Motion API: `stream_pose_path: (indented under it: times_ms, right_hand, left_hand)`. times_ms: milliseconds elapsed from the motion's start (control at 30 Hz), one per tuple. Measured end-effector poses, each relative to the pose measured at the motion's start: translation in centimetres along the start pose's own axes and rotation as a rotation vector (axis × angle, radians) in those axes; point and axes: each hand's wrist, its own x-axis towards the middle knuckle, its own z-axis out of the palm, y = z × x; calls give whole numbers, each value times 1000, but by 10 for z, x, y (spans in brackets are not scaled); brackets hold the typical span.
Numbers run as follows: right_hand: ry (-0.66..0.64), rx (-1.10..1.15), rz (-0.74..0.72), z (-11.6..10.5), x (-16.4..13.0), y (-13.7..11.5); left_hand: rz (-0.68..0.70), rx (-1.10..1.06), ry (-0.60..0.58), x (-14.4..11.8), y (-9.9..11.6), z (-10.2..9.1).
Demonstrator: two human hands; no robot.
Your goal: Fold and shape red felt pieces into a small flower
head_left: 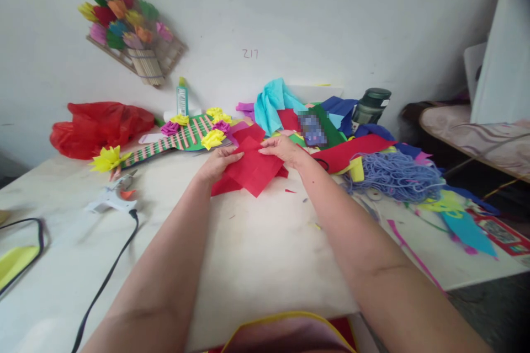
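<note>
On the counter [256,253] — red paper [252,171]
Left hand [217,164]: pinching the paper's left edge
Right hand [285,150]: pinching its top edge
Nearby: glue gun [111,197]

Both hands grip a sheet of red paper [252,168] on the white table [256,253]: the left hand [219,164] at its left edge, the right hand [284,150] at its top. A glue gun [111,197] (black cord trailing) lies well to the left, and purple yarn [393,176] is heaped to the right.
</note>
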Motion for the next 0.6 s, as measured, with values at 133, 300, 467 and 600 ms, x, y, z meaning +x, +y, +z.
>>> stream_pose_path:
  times_ms: [133, 300, 467, 600]
  right_hand:
    - [-19, 21, 8, -2, 0, 1]
    - [-45, -26, 16, -2, -1, -1]
    - [-109, -4, -17, -4, 1, 0]
    - [-136, 6, -94, -5, 1, 2]
  left_hand:
    - [-1, -21, 40, 1, 0, -2]
    - [-21, -49, 73, 1, 0, -4]
    - [10, -39, 50, 2, -1, -6]
    - [50, -30, 48, 4, -2, -6]
